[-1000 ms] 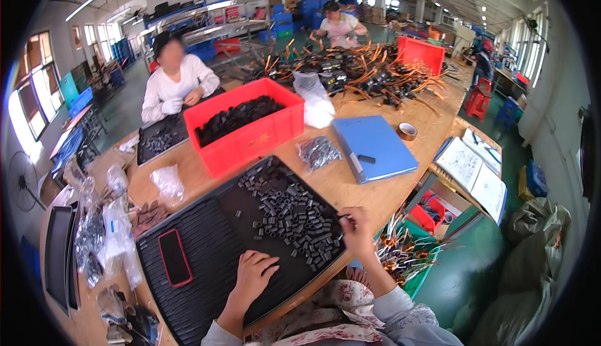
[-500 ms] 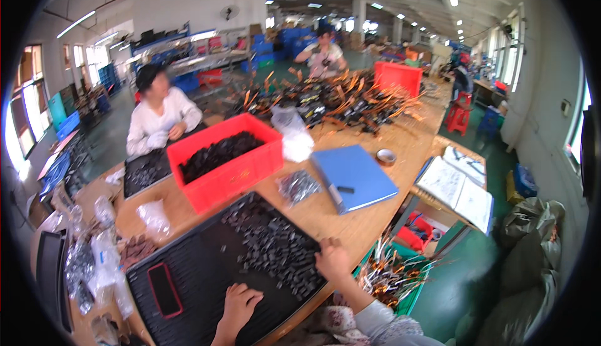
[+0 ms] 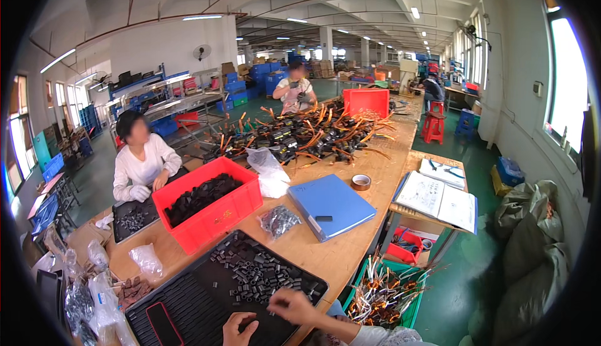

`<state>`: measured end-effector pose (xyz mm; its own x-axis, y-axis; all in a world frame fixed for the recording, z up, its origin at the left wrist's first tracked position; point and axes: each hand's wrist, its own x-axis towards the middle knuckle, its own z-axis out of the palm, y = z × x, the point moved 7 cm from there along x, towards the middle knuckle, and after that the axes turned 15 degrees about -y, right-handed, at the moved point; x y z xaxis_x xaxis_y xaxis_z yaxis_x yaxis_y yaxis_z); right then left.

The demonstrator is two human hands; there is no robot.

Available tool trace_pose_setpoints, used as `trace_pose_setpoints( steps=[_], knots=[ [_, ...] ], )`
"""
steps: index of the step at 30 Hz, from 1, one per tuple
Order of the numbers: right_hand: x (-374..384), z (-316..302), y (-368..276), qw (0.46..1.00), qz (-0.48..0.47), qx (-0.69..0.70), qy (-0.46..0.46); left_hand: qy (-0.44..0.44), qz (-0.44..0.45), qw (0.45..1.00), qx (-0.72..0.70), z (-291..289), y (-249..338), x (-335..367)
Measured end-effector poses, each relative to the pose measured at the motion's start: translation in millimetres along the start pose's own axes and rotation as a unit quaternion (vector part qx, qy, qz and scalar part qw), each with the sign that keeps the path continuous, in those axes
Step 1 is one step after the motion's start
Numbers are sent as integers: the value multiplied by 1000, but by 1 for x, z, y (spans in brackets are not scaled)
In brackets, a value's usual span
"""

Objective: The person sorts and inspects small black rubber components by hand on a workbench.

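A black tray (image 3: 194, 305) lies before me, with many small black tube-like pieces (image 3: 247, 277) heaped on its right side. Above the tray's near right part, my right hand (image 3: 295, 307) has its fingers bent and pinched together, apparently on one small black piece at the fingertips. Close by on the left is my left hand (image 3: 238, 330), low over the tray. Its thumb and index finger stand slightly apart, and nothing shows between them. A phone in a red case (image 3: 164, 326) rests on the tray's left part.
Beyond the tray stands a red bin (image 3: 216, 218) of black parts. A blue folder (image 3: 332, 207), tape roll (image 3: 360, 182) and bag of parts (image 3: 280, 222) sit farther right. Cables (image 3: 300, 134) pile up behind. A green crate (image 3: 410, 311) of wires is at my right. Two people work across the table.
My right hand has moved left from the tray's right edge, over the pieces and close to my left hand. The head view has tilted up, and the left hand sits lower in it.
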<state>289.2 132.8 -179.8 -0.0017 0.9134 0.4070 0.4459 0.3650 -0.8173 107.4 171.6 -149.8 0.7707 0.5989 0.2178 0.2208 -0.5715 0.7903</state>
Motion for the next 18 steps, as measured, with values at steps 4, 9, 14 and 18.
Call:
trace_pose_setpoints(
  steps=[4,9,14,18],
  knots=[
    [-13,61,-11,989,30,113,-87,-12,-39,986,-164,7,-29,-8],
    [-20,54,-19,997,15,69,-1,-16,-101,962,-255,10,-27,-8],
    [-20,52,1,984,85,145,-66,-53,-149,947,-281,15,-39,-11],
    [-20,55,14,966,126,220,-59,-27,-102,969,-225,16,-50,-9]
  ],
)
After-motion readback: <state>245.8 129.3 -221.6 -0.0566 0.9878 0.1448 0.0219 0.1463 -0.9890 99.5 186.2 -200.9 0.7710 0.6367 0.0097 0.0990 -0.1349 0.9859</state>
